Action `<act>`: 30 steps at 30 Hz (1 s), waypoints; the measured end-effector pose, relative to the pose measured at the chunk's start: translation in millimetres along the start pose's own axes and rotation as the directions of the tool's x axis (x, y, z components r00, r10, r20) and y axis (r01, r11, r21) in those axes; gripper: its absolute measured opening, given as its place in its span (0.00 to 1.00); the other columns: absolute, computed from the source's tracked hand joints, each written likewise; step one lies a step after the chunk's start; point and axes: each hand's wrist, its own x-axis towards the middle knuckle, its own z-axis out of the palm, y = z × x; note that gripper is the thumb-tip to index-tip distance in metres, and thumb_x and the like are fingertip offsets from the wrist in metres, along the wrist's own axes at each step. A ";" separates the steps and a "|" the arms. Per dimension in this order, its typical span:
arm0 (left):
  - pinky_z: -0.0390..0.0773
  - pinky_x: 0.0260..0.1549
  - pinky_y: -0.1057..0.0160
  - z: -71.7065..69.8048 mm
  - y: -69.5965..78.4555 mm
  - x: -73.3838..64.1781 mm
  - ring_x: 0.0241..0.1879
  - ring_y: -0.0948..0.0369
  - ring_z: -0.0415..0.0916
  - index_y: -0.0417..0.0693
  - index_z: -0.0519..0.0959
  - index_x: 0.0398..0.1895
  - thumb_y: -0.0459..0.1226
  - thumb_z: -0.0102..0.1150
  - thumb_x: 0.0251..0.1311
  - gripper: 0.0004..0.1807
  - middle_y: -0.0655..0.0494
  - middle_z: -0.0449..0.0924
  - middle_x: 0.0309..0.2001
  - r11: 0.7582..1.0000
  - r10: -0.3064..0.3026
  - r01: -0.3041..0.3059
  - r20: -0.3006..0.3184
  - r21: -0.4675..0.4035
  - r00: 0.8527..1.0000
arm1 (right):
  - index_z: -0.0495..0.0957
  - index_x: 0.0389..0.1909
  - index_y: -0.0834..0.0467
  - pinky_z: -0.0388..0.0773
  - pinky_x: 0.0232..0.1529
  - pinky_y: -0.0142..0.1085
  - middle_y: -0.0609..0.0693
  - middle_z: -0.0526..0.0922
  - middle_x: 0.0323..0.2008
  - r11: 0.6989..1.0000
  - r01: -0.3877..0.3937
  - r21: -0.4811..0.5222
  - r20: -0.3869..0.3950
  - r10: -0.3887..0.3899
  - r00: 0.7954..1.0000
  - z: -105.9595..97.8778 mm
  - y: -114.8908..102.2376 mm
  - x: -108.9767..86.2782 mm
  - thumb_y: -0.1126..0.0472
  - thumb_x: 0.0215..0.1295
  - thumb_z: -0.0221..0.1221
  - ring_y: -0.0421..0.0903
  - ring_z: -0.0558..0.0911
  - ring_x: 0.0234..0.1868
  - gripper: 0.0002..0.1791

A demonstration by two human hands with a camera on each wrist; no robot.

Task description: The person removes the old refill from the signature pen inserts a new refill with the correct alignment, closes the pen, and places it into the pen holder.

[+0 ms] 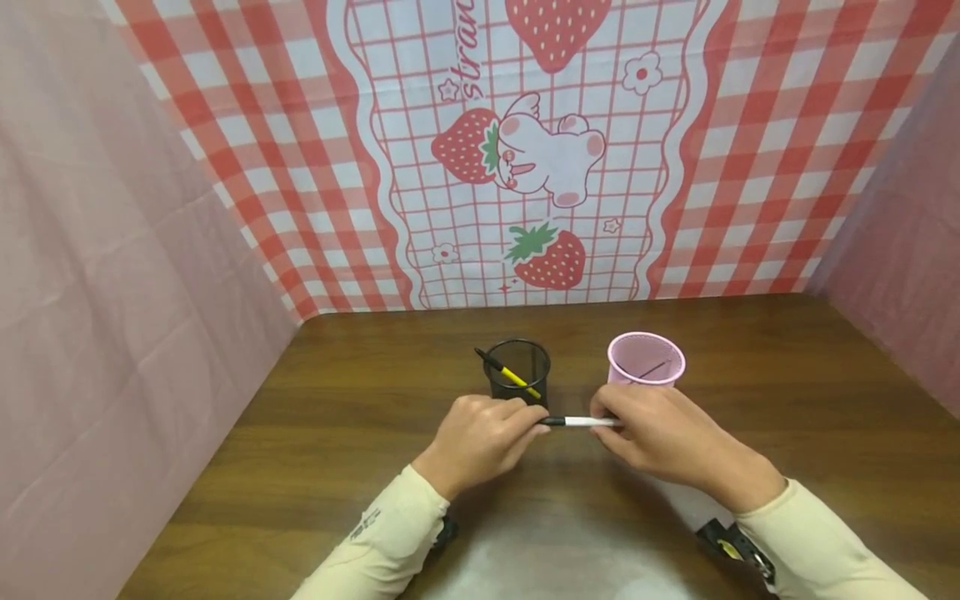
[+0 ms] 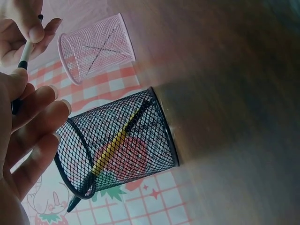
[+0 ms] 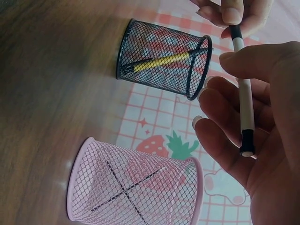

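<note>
Between both hands a white marker with black ends (image 1: 577,422) lies level above the table. My left hand (image 1: 483,433) pinches its black end between thumb and fingers. The white barrel is pinched by my right hand (image 1: 667,437), and in the right wrist view the marker's other black end (image 3: 247,143) sticks out past the palm. Behind the left hand stands a black mesh pen cup (image 1: 549,367) with a yellow and black marker (image 2: 110,152) leaning in it. A pink mesh pen cup (image 1: 647,336) stands behind the right hand; thin dark crossed lines (image 3: 125,191) show through it.
A brown wood-grain table (image 1: 337,450) carries both cups. At its back edge hangs a red and white checked cloth (image 1: 300,167) with strawberries. Pale pink cloth walls (image 1: 112,292) close in the sides. Dark straps (image 1: 735,546) sit at the wrists.
</note>
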 end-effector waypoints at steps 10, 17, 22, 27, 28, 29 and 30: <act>0.70 0.16 0.69 1.1 0.8 1.8 0.17 0.69 0.69 0.50 0.84 0.43 0.44 0.61 0.69 0.09 0.66 0.78 0.25 1.000 0.002 -0.002 0.008 -0.018 1.000 | 0.71 0.29 0.47 0.70 0.24 0.30 0.33 0.68 0.23 1.000 -0.015 -0.003 0.014 0.015 1.000 -1.3 1.8 -2.0 0.61 0.50 0.69 0.30 0.68 0.24 0.15; 0.69 0.15 0.69 1.2 1.2 0.1 0.16 0.69 0.70 0.50 0.84 0.42 0.44 0.61 0.69 0.09 0.66 0.78 0.25 1.000 0.002 -0.002 0.018 -0.020 1.000 | 0.70 0.29 0.47 0.69 0.23 0.30 0.33 0.67 0.23 1.000 -0.010 0.008 0.004 0.009 1.000 -0.8 2.1 -2.3 0.61 0.50 0.69 0.30 0.67 0.24 0.15; 0.70 0.15 0.70 0.3 1.3 -0.7 0.16 0.69 0.71 0.50 0.83 0.41 0.43 0.62 0.68 0.08 0.66 0.79 0.24 1.000 0.009 -0.009 0.015 -0.026 1.000 | 0.70 0.29 0.47 0.68 0.23 0.29 0.33 0.66 0.23 1.000 -0.010 0.011 0.006 0.010 1.000 -0.2 1.5 -1.9 0.62 0.50 0.69 0.30 0.67 0.23 0.16; 0.69 0.15 0.69 -0.3 1.0 -0.7 0.16 0.69 0.70 0.50 0.83 0.41 0.43 0.60 0.69 0.08 0.66 0.78 0.24 1.000 0.006 -0.005 0.015 -0.027 1.000 | 0.69 0.28 0.47 0.67 0.23 0.29 0.32 0.66 0.22 1.000 -0.018 0.008 0.005 0.018 1.000 -0.5 1.6 -1.3 0.63 0.49 0.70 0.30 0.67 0.23 0.16; 0.69 0.15 0.70 -0.4 1.0 -0.6 0.16 0.69 0.70 0.50 0.83 0.41 0.43 0.60 0.69 0.08 0.66 0.78 0.24 1.000 0.007 -0.006 0.013 -0.023 1.000 | 0.69 0.28 0.47 0.67 0.23 0.29 0.32 0.66 0.22 1.000 -0.020 0.003 0.006 0.020 1.000 -0.4 1.8 -1.3 0.62 0.50 0.70 0.30 0.67 0.23 0.16; 0.69 0.15 0.70 -0.3 1.0 -0.5 0.16 0.69 0.70 0.51 0.83 0.42 0.43 0.60 0.69 0.08 0.66 0.78 0.24 1.000 0.005 -0.005 0.014 -0.022 1.000 | 0.69 0.28 0.47 0.67 0.23 0.29 0.32 0.66 0.22 1.000 -0.022 -0.001 0.007 0.022 1.000 -0.4 2.0 -1.2 0.62 0.50 0.70 0.30 0.66 0.23 0.17; 0.69 0.15 0.69 -0.4 1.0 -0.1 0.16 0.69 0.70 0.50 0.84 0.42 0.43 0.60 0.69 0.08 0.66 0.78 0.24 1.000 0.004 -0.003 0.015 -0.025 1.000 | 0.69 0.28 0.47 0.67 0.23 0.30 0.32 0.66 0.22 1.000 -0.023 -0.006 0.008 0.023 1.000 -0.5 2.2 -1.2 0.62 0.49 0.70 0.30 0.66 0.23 0.17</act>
